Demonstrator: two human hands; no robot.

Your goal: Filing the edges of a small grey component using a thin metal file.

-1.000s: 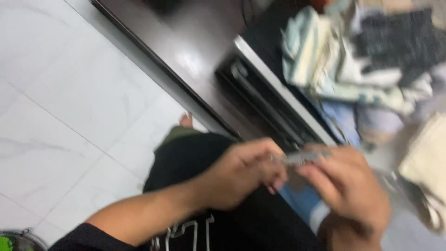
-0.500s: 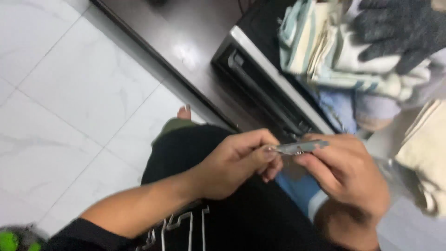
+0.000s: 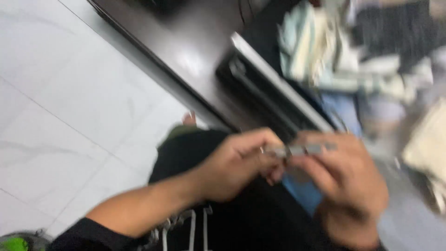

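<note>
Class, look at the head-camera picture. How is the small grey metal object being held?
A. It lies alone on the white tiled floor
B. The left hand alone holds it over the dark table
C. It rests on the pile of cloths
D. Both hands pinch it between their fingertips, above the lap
D: the left hand and the right hand meet at the small grey metal object, each gripping one end with its fingertips.

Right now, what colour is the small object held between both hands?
Silver-grey metal, head view.
</note>
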